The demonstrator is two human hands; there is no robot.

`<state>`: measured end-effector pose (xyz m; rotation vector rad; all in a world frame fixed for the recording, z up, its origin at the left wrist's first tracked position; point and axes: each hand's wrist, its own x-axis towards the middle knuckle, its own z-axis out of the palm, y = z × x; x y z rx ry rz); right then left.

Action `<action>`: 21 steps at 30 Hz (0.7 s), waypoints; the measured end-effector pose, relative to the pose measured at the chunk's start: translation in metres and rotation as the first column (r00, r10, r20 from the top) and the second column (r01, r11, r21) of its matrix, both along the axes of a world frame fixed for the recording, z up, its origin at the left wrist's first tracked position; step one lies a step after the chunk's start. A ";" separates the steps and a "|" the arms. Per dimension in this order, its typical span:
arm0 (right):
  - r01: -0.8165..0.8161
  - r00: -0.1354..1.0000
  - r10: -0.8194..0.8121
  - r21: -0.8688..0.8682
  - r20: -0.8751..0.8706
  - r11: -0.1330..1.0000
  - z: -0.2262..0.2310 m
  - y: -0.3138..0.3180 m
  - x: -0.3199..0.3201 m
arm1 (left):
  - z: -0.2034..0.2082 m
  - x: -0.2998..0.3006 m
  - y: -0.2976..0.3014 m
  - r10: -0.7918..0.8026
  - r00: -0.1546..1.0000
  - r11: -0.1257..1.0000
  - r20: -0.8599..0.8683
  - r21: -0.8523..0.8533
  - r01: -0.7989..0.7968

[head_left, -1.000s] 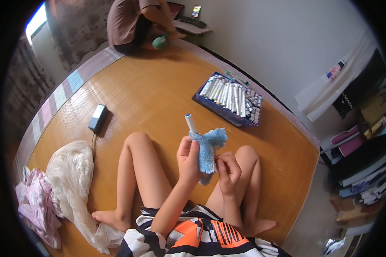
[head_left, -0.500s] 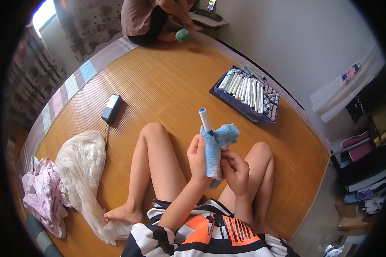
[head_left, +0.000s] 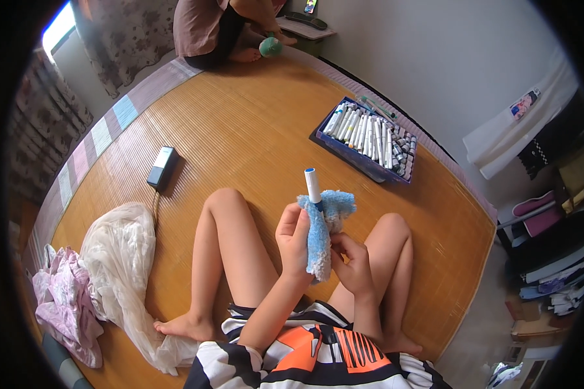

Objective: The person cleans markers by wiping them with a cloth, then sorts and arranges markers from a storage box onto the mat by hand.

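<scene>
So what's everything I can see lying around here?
marker: one, white with blue cap, upright in the cloth
cloth: one, fluffy blue, wrapped round the marker
box of markers: one, blue, on the mat ahead
mat: one, woven orange-tan, covering the floor
black box: one, flat, on the mat to the left
sheer fabric: one, whitish, by the left leg
pink cloth: one, far left
other person: one, seated at the far end
left hand: grips the cloth
right hand: holds the cloth's lower part
</scene>
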<state>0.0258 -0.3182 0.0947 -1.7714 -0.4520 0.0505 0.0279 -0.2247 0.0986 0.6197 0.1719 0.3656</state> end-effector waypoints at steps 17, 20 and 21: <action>-0.096 0.969 0.151 0.263 -0.196 0.960 0.000 -0.007 -0.002 | 0.000 -0.001 0.001 -0.187 0.973 0.974 0.131 0.153 0.167; -0.092 0.974 0.119 0.139 -0.193 0.986 -0.003 -0.005 -0.001 | -0.004 0.001 0.006 -0.089 0.989 0.988 0.119 0.136 0.072; -0.032 0.985 0.064 0.190 -0.163 0.981 -0.005 -0.004 0.000 | -0.006 0.003 0.006 -0.055 0.993 0.992 0.107 0.121 0.042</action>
